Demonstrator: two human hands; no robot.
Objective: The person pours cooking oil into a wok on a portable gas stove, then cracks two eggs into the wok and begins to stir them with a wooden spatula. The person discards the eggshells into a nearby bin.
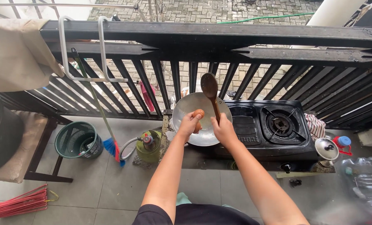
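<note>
My left hand [189,124] holds a brown egg [198,113] over a silver wok [184,109], with a second egg just below it by the fingers. The wok sits on the left burner of a black two-burner stove [261,129]. My right hand [224,129] grips the handle of a dark wooden spoon [209,86], held upright with its bowl above the wok's far rim. Both hands are close together over the wok's middle.
A black metal railing [219,35] runs behind the stove. A green gas cylinder [149,146] with a hose, a broom [110,146] and a green basket [78,139] stand left. A pot lid [327,149] and a clear water jug [363,177] lie right.
</note>
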